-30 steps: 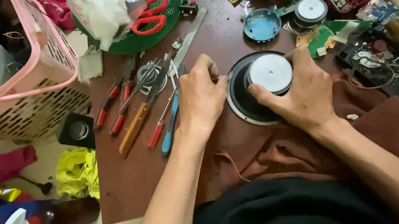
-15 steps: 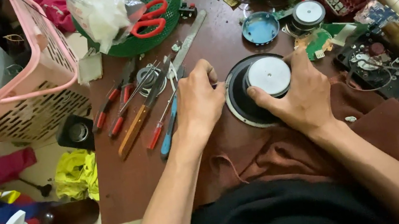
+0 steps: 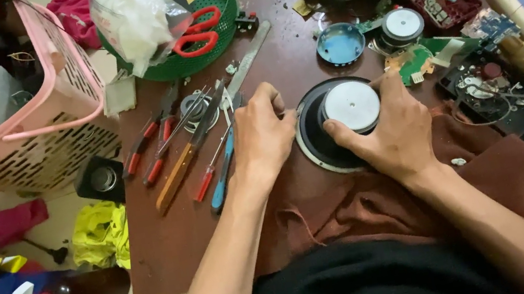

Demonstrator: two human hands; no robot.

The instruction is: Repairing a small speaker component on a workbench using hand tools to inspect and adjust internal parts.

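While the left hand [image 3: 264,136] presses the speaker [image 3: 337,126] rim, the right hand [image 3: 396,134] grips its magnet [image 3: 352,106]; screwdrivers [image 3: 219,169] crowd just left.

Head view, steeply down, close over table [image 3: 173,256]

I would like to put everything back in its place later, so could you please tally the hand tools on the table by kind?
Screwdrivers: 3 (orange-handled, red-handled, blue-handled)
Red-handled pliers: 2
Red scissors: 1, in the green basket
Flat metal file: 1
Total: 7
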